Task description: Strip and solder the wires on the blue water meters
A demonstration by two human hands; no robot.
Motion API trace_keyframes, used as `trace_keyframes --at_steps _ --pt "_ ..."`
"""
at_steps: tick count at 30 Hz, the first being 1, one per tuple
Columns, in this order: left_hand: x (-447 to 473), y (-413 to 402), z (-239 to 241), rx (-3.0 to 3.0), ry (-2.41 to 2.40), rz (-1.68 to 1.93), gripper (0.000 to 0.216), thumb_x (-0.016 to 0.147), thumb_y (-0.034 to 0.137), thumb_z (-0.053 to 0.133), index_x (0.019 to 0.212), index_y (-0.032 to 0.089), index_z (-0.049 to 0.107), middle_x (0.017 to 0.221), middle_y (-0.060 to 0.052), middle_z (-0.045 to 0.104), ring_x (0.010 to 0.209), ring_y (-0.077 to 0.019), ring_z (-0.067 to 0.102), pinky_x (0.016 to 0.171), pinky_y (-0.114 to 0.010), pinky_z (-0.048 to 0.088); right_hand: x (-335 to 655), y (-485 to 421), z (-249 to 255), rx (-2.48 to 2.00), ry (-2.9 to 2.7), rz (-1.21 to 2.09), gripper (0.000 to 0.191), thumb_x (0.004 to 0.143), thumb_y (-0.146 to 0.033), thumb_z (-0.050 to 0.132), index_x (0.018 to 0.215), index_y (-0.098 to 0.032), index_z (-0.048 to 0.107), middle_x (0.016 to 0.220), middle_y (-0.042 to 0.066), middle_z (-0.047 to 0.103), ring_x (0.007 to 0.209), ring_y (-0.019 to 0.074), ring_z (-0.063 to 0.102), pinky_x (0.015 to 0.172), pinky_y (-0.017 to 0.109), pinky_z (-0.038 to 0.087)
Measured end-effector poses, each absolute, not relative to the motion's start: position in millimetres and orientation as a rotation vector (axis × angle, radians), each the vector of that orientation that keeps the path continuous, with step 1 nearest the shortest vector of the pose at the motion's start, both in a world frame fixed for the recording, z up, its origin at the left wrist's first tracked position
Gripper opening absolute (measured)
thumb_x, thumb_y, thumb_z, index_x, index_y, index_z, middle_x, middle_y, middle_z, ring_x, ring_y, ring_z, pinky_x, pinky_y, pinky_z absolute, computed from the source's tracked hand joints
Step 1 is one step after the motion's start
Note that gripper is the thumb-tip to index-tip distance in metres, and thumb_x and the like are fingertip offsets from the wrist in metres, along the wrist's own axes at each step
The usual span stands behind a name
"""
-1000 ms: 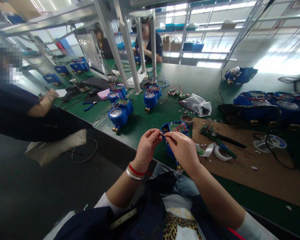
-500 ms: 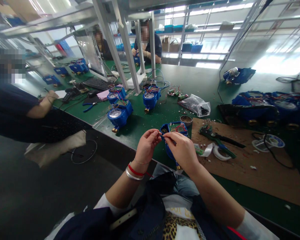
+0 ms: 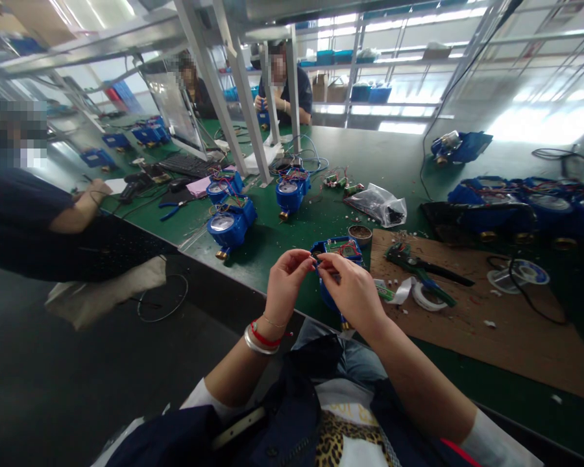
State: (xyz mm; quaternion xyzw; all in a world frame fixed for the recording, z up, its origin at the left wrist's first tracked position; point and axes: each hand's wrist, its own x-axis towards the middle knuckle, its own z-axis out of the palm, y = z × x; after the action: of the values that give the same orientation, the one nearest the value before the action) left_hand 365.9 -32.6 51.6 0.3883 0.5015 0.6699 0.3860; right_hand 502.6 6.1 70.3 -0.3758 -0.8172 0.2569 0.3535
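My left hand (image 3: pixel 285 284) and my right hand (image 3: pixel 351 290) meet at the fingertips, both pinched on a thin wire (image 3: pixel 315 259) that is too small to make out well. Right behind them, at the near edge of the green table (image 3: pixel 399 168), lies an open blue water meter (image 3: pixel 338 250) with a green circuit board showing. My right hand hides the meter's lower half.
A cardboard sheet (image 3: pixel 472 305) to the right carries a wire stripper (image 3: pixel 421 266), white tape (image 3: pixel 421 295) and a solder spool (image 3: pixel 518 275). Other blue meters (image 3: pixel 228 224) (image 3: pixel 289 188), a plastic bag (image 3: pixel 379 204) and a small tin (image 3: pixel 360 233) lie beyond. Other people sit at left and far back.
The view has shifted slightly. My hands stay pinched together on the wire, with only small finger movements.
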Motion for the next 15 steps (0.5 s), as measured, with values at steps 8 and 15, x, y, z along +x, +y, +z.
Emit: trace_keyframes --at_steps 8,15 --pt "379 -35 45 1.574 1.643 1.673 0.041 0.086 0.020 0.061 0.125 0.023 0.048 0.095 -0.002 0.065 0.090 -0.0150 0.063 0.092 -0.035 0.047 507 10 65 -0.919 -2.067 0.708 0.036 0.082 -0.007 0.053 0.116 -0.018 0.058 0.102 0.005 0.069 0.093 0.0200 0.066 0.085 0.033 0.052" --pt "377 -35 47 1.792 1.720 1.615 0.049 0.087 0.019 0.059 0.133 0.024 0.042 0.100 -0.003 0.068 0.095 -0.0147 0.064 0.094 -0.034 0.047 508 12 61 -0.898 -2.021 0.705 0.029 0.085 -0.009 0.051 0.110 -0.019 0.060 0.107 0.006 0.068 0.097 0.0211 0.066 0.087 0.034 0.052"
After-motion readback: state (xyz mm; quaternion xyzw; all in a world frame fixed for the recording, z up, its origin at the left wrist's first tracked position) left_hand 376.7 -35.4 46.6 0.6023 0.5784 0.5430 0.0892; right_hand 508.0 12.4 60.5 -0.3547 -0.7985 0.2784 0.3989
